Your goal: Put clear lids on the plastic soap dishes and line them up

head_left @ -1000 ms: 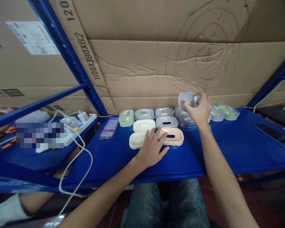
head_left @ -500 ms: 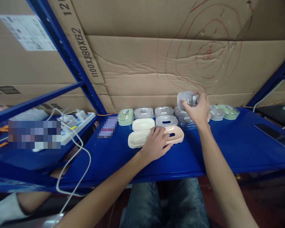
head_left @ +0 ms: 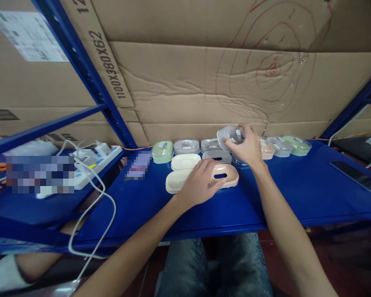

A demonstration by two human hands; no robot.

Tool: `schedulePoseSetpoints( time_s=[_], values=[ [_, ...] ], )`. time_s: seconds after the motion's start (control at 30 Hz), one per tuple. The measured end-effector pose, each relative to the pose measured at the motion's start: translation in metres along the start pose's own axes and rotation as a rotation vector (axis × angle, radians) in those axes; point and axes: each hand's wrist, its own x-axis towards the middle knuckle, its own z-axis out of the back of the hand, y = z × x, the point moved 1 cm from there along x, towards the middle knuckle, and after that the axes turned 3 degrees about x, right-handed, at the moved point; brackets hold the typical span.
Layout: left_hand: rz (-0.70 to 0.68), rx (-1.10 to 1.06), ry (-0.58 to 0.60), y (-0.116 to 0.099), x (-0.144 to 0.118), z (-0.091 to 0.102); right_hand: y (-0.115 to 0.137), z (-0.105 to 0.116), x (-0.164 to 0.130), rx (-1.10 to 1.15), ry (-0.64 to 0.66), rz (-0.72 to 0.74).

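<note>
R hand pinches grey oval part aloft, tilted, just far-right of peach tray; L hand, fingers spread, rests on tray, long axis left-right.

Two cream trays, one peach tray, two green cases, one power strip.

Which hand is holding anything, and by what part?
Right hand holds a grey oval case lifted off the shelf, fingers around its right end. Left hand rests on the peach tray.

grey lid – tilted, lifted | pink tray – flat on shelf
</note>
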Motion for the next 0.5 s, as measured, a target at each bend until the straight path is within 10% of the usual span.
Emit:
schedulePoseSetpoints(
  time_s=[0.13, 0.27, 0.5],
  values=[
    [0.356, -0.658, -0.197, 0.008, 0.033, 0.009, 0.019, -0.007, -0.011, 0.064, 0.118, 0.082],
    [0.516, -1.301, -0.09, 0.015, 0.055, 0.014, 0.037, -0.014, -0.024, 0.058, 0.213, 0.177],
    [0.522, -1.434, -0.087, 0.026, 0.045, 0.016, 0.038, -0.019, -0.03, 0.08, 0.267, 0.197]
  ],
)
